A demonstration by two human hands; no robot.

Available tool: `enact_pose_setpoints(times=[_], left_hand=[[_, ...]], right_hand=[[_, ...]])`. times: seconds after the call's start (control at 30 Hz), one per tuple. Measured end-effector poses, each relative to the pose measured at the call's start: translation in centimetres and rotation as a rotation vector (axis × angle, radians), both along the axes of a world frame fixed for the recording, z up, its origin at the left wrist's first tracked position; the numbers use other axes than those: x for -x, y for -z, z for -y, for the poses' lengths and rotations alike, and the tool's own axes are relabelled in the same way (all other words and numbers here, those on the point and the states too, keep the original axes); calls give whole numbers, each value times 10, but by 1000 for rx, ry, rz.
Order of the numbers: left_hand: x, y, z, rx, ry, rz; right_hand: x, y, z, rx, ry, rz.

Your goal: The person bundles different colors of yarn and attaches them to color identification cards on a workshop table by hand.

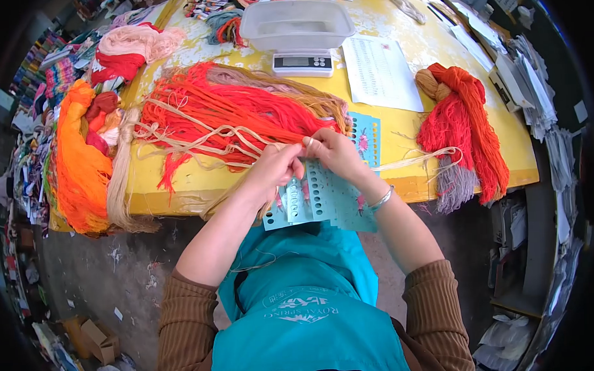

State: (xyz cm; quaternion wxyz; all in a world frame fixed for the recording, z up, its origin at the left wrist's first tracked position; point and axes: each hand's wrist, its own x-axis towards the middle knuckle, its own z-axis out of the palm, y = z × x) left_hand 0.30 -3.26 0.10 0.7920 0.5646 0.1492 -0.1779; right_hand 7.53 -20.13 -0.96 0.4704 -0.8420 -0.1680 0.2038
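Observation:
My left hand (280,166) and my right hand (335,151) meet over the table's front edge, fingertips pinched close together. Pale beige thread (414,160) trails out to the right from beneath my right hand, and more beige strands (210,133) run left from my left hand. Exactly how the thread passes between the fingertips is hidden. Under both hands lie overlapping turquoise cards (320,191) with rows of punched holes and printed pink flowers. Just behind my hands spreads a large bundle of red thread (235,99).
Orange skeins (80,167) and a beige skein (121,172) hang over the left table edge; red and grey skeins (462,127) lie right. A digital scale (302,64) carries a clear plastic tub (298,25), beside a printed sheet (381,71). Shelves of papers (536,92) flank the table.

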Motion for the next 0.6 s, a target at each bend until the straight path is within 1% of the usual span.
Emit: enact_pose_setpoints(times=[0.03, 0.07, 0.1, 0.13, 0.17, 0.2, 0.27, 0.3, 0.33, 0.37, 0.4, 0.43, 0.47, 0.5, 0.6], left_hand=[[-5, 10, -2, -54, 20, -12], [-6, 14, 1, -54, 20, -10], [-8, 15, 9, -201, 38, 94], [-10, 16, 14, -345, 59, 200], [-15, 25, 8, -497, 142, 216], [-15, 19, 8, -493, 145, 219], [-15, 9, 8, -698, 215, 289], [-15, 10, 8, -697, 215, 290], [-16, 12, 7, -486, 169, 202], [-17, 13, 7, -275, 123, 116], [-16, 10, -5, -13, 105, -26], [-14, 8, -25, 248, 86, -170], [-12, 11, -44, 337, 61, -188], [-11, 10, -68, 386, 124, -160], [-5, -9, -142, 252, -68, -172]], right_hand=[[-5, 7, 1, -30, -37, 8], [-9, 12, 2, -60, -72, 18], [-8, 7, 4, -118, -121, -11], [-9, 6, 6, -115, -117, -9], [-9, 7, 7, -182, -129, -56], [-9, 7, 8, -248, -141, -104], [-10, 8, 9, -246, -149, -106], [-10, 5, 7, -248, -162, -110], [-10, 3, 6, -247, -160, -110], [-10, 0, 5, -154, -134, -151], [-10, -6, 4, -61, -107, -192], [-8, -10, 3, -61, -102, -194], [-6, -15, 3, -60, -122, -195], [-6, -16, 3, -58, -142, -194], [-13, -3, 6, -46, -174, -173]])
